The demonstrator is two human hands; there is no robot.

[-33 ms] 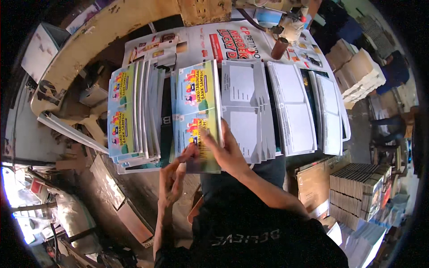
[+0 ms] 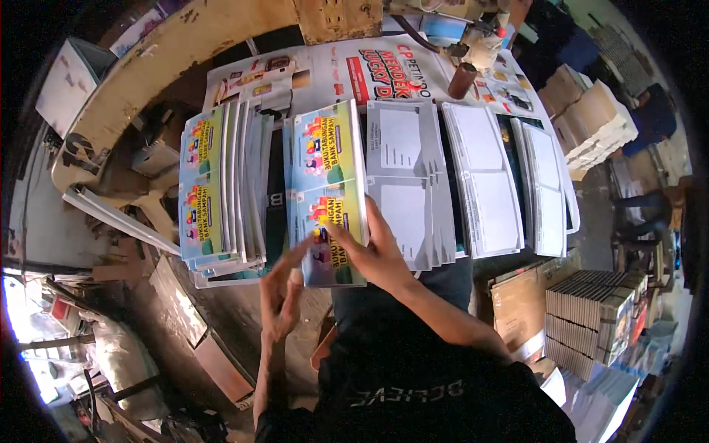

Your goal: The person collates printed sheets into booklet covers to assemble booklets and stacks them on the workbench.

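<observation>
A stack of printed cover sheets (image 2: 323,159), blue and yellow-green with cartoon figures, lies upright before me near the middle of the table. My right hand (image 2: 380,255) grips its right edge near the lower end, thumb on the top sheet and fingers along the side. Beside the lower left corner is my left hand (image 2: 283,292), its fingers apart and the forefinger reaching to the stack's left edge. Just right of the stack, grey printed sheets (image 2: 402,214) lie fanned in overlapping layers.
More colourful covers (image 2: 201,184) lie in a fanned pile at the left. White form sheets (image 2: 491,210) and another white pile (image 2: 546,199) are on the right. A brown bottle (image 2: 462,80) stands at the back. Tied booklet bundles (image 2: 583,317) sit low at the right.
My left hand has drawn slightly left and away from the covers. The top cover's left edge now sits a little further right, more in line with the stack.
</observation>
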